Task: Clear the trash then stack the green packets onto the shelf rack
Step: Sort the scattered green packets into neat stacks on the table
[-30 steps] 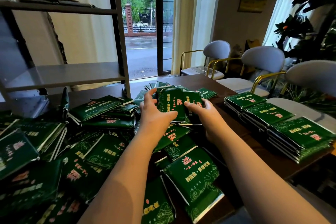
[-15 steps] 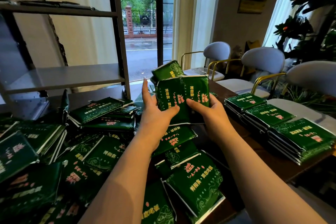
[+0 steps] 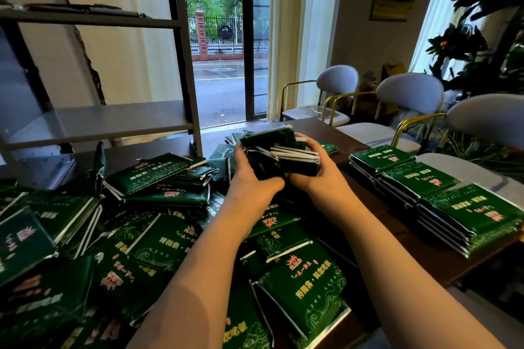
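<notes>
Both hands hold one bundle of green packets (image 3: 280,151) a little above the table, tipped flat so its silver edges face me. My left hand (image 3: 252,178) grips the bundle's left side and my right hand (image 3: 317,176) grips its right side. A loose heap of green packets (image 3: 158,224) covers the table's left and middle. Neat stacks of green packets (image 3: 442,193) lie in a row along the right edge. The grey shelf rack (image 3: 96,122) stands at the back left, its middle shelf bare.
The dark wooden table (image 3: 320,129) runs back toward a glass door. Three grey chairs (image 3: 408,93) with gold frames line the right side. A large plant (image 3: 482,37) stands at the far right. A flat dark item lies on the rack's top shelf (image 3: 85,10).
The bundle was lifted off the heap, held upright with its printed face toward me, and has now been tipped flat and drawn lower between both hands.
</notes>
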The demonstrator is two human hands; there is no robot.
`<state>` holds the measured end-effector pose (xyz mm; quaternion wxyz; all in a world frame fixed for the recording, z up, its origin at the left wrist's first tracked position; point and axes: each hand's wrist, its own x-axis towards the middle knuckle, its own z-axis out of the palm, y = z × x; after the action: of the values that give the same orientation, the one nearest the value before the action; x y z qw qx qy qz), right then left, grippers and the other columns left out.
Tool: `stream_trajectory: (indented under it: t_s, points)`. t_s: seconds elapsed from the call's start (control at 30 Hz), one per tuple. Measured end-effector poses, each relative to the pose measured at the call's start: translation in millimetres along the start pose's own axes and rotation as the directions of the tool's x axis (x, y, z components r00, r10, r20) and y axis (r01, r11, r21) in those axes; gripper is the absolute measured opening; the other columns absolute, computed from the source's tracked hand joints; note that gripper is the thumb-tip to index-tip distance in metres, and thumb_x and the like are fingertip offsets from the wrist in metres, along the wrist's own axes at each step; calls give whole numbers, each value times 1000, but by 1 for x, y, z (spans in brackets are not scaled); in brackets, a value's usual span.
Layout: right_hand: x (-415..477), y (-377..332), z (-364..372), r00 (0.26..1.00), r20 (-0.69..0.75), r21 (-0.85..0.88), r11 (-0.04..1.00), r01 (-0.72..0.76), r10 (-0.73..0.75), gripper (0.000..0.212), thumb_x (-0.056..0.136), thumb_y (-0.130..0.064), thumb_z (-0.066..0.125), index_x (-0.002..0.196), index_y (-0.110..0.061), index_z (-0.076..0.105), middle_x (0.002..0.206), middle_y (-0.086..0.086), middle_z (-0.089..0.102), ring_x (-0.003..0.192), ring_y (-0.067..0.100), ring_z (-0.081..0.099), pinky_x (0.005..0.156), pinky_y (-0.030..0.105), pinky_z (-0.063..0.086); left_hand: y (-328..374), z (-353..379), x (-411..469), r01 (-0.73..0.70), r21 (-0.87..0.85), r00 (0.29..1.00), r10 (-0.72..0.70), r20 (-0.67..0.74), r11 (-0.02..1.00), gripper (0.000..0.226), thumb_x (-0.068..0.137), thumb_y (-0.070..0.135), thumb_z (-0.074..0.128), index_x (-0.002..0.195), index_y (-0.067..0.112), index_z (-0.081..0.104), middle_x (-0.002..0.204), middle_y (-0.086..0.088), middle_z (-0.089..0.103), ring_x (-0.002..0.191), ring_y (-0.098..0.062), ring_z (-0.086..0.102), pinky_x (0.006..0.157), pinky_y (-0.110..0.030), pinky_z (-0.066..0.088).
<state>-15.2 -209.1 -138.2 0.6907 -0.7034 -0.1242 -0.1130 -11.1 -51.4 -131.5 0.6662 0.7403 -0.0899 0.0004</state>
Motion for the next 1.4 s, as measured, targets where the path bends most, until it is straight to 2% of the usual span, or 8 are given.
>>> stream_trajectory:
  t_s: [0.13, 0.33, 0.53, 0.67, 0.83, 1.07, 1.33, 1.4]
  points:
    - [2, 3, 5, 997, -55, 173, 984, -49, 60, 59, 84, -2, 59, 136, -28, 51, 122, 5, 68, 114, 27, 66, 100, 53, 51, -2, 1, 1, 18, 19, 1000, -18, 7, 1000, 77, 66, 24, 71, 133, 40, 36, 124, -2, 61, 111, -20, 63, 95, -46, 55]
    - [-2, -5, 5, 979, -192, 242, 964, 107, -61, 53, 86, 1, 50, 133, -24, 54, 129, 8, 63, 119, 29, 62, 100, 53, 51, 4, 8, -5, -129, 81, 992, 128, 17, 988, 88, 76, 25, 71, 141, 62, 24, 140, 1, 49, 125, -18, 52, 103, -43, 47]
    - [3, -8, 3, 991, -133, 342, 937, 72, -28, 53, 88, -11, 50, 139, -26, 50, 134, 15, 60, 124, 36, 58, 106, 61, 43, 5, 9, -3, -185, 96, 983, 185, 5, 978, 90, 84, 16, 71, 143, 61, 20, 125, 3, 34, 108, -2, 50, 72, -6, 45]
    - [0, -7, 12, 993, -39, 331, 939, -96, 115, 45, 99, -37, 54, 143, -28, 47, 129, 9, 65, 119, 27, 64, 106, 57, 45, 0, 7, -1, -41, 93, 999, 37, 40, 995, 112, 80, 16, 73, 149, 58, -5, 151, 1, 27, 132, -23, 43, 104, -39, 48]
    - [-1, -8, 11, 975, -93, 295, 941, -168, 203, 88, 68, -81, 67, 144, -43, 45, 152, -7, 46, 139, 21, 45, 111, 56, 40, 2, 8, -3, 3, 114, 998, -11, 63, 993, 112, 73, 24, 70, 139, 70, -9, 160, -1, 23, 134, -29, 45, 105, -48, 47]
    - [-2, -8, 17, 957, -129, 326, 922, -208, 261, 75, 76, -79, 49, 133, -31, 58, 124, 1, 69, 109, 17, 69, 95, 42, 54, -4, 13, 1, 76, 253, 987, -109, 120, 965, 115, 84, 20, 69, 144, 58, -21, 165, -6, 11, 143, -37, 33, 109, -51, 42]
    - [-3, -10, 18, 966, -178, 233, 962, -142, 186, 76, 72, -82, 53, 133, -38, 55, 127, -5, 66, 116, 13, 65, 104, 44, 49, -5, 18, 0, 11, 224, 995, -34, 97, 975, 101, 90, 20, 63, 150, 53, -11, 158, -4, 22, 134, -35, 44, 99, -45, 52]
    - [-6, -12, 20, 977, -102, 219, 963, -160, 185, 72, 74, -70, 55, 137, -35, 51, 119, -6, 69, 106, 8, 69, 95, 35, 53, -5, 17, 1, 51, 223, 992, -74, 98, 973, 103, 90, 19, 63, 148, 54, -16, 155, -12, 31, 129, -37, 51, 80, -30, 56]
